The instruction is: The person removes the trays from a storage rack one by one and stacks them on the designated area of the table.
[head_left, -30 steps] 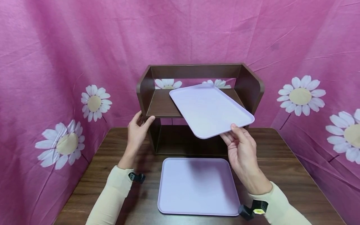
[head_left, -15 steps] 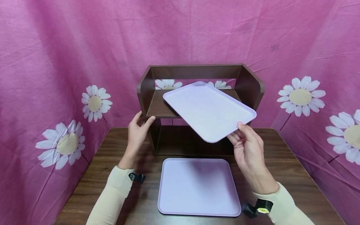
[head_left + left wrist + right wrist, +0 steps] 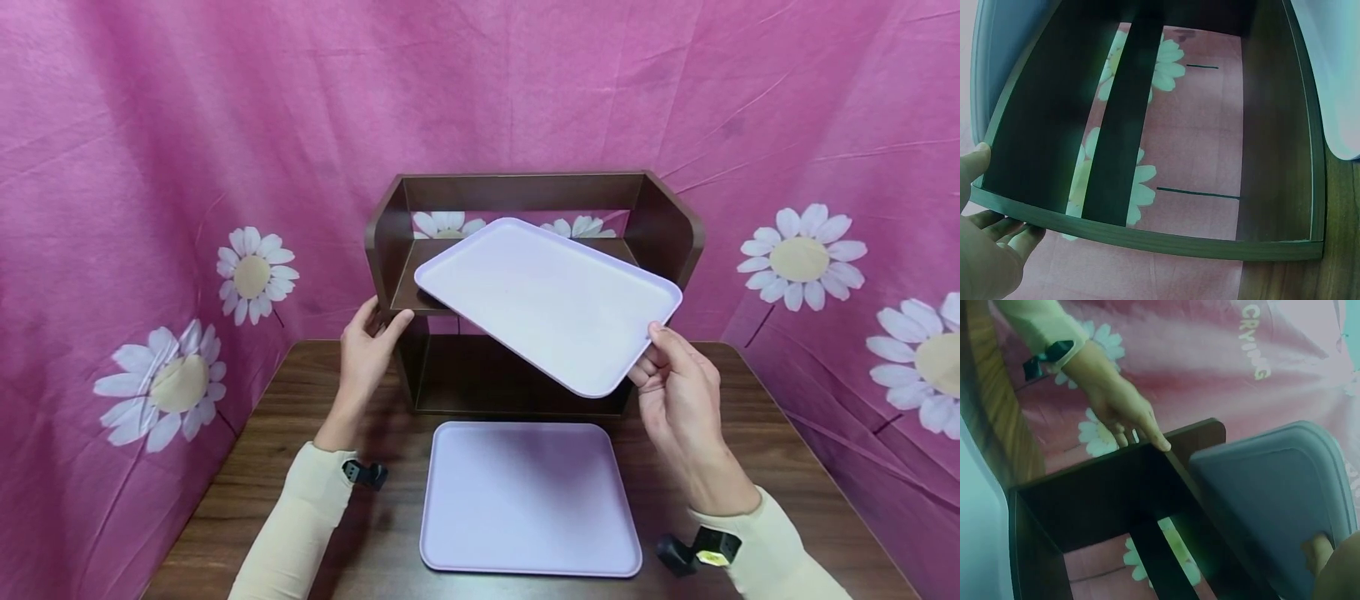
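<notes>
My right hand pinches a lilac rectangular tray by its near right corner, thumb on the top rim and fingers underneath. The tray tilts in front of the upper level of a dark brown two-level shelf. In the right wrist view the tray's underside shows, with a fingertip pressed to it. My left hand grips the shelf's left side where the middle board meets it. In the left wrist view its thumb lies at the front edge and the other fingers reach round the outer side.
A second lilac tray lies flat on the wood-grain table in front of the shelf. Pink cloth printed with daisies hangs behind and on both sides. A small black device is strapped on each wrist.
The right hand has moved right and slightly down, turning the tray so its far corner swings left and its near corner drops. The left hand and shelf stay put.
</notes>
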Demonstrator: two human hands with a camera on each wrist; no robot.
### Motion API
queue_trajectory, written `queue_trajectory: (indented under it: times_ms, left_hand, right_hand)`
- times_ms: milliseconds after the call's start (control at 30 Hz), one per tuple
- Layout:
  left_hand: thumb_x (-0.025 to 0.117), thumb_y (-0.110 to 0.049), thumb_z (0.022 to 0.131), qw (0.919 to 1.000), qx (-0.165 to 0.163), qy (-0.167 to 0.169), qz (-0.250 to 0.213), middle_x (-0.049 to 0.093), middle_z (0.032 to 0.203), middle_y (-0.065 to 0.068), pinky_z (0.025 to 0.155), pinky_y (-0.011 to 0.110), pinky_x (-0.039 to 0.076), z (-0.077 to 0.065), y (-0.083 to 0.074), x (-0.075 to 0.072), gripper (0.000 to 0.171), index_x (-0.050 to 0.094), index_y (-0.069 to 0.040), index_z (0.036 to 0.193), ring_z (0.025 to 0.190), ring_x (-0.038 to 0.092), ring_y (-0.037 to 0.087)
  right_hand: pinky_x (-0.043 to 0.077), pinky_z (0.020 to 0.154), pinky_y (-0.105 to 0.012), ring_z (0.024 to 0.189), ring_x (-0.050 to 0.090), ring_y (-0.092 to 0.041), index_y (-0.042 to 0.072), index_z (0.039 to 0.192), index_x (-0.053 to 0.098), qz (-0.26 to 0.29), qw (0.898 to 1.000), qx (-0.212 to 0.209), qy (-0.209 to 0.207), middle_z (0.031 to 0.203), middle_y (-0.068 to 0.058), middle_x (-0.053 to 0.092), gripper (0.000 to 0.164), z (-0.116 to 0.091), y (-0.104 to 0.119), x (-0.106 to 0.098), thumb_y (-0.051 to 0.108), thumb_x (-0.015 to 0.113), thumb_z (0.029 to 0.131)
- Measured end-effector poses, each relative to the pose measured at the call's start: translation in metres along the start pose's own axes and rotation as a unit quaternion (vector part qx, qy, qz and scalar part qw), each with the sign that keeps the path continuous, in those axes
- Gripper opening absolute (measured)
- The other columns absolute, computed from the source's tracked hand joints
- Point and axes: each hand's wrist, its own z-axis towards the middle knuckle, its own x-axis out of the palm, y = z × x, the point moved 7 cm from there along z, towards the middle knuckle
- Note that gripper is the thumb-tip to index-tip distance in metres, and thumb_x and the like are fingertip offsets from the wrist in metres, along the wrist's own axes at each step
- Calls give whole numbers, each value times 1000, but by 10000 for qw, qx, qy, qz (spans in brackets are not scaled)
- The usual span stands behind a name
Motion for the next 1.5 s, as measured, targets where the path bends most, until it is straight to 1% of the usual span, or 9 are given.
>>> queue_trajectory:
  times_ms: [200,400,600,767,1100,1167,1333,1400,1500]
  left_hand:
    - [83,-16,95,10000,13,7,-35,70,137,23,117,37,52,1,2,0,53,64,-2,142,132,65,28]
    - [81,-14,96,10000,-26,-10,31,68,138,24,119,46,51,0,0,1,51,64,-2,143,132,64,29]
    - [81,-14,97,9999,-140,-54,6,68,140,21,116,38,53,0,2,1,51,64,-3,143,132,64,27]
    - [80,-14,98,9998,-171,-63,71,68,140,23,115,38,54,1,3,1,50,64,-3,144,132,65,28]
    - [73,-4,98,9997,-174,-121,125,68,138,26,102,12,54,2,1,0,47,63,0,144,129,65,28]
    - [73,-2,98,9996,-199,-121,131,68,137,27,101,11,54,3,2,-1,48,63,0,144,124,67,19]
    - [76,-3,97,9997,-189,-108,67,68,136,28,99,11,55,3,2,-1,48,63,1,143,119,67,15]
    - [78,-6,97,9998,-168,-104,61,69,136,27,102,16,57,3,2,-1,49,64,1,143,122,67,23]
    - [82,-11,96,9998,-150,-95,93,70,135,25,109,27,56,2,2,-1,51,64,-1,142,124,67,25]
  right_hand:
    - [32,45,-21,56,33,-12,-4,85,73,-7,9994,73,-329,62,-4,61,30,-1,6,-6,1,55,109]
    - [53,51,-20,59,66,-12,-7,91,77,39,9984,285,-493,69,-8,71,25,0,13,-11,0,59,107]
    - [50,50,-20,57,63,-12,-5,87,76,-142,9980,357,-493,67,-6,69,28,2,17,-13,2,59,107]
    - [60,57,-24,61,70,-13,-4,87,77,-377,9970,446,-509,70,-7,73,30,3,20,-16,4,58,108]
    - [63,56,-26,64,75,-12,4,84,81,-910,9934,594,-377,73,-3,78,34,3,27,-20,11,58,109]
    - [64,57,-26,66,76,-12,5,86,82,-1014,9923,621,-358,75,-3,79,33,3,29,-21,13,59,109]
    - [65,59,-27,68,77,-12,10,89,83,-1393,9863,821,-335,78,-1,80,31,2,32,-28,17,60,109]
    - [65,59,-28,68,77,-12,11,88,84,-1541,9835,884,-329,77,0,80,31,2,34,-30,18,61,109]
    - [65,59,-27,68,77,-12,12,87,84,-1662,9808,969,-320,77,0,80,32,3,36,-33,19,61,109]
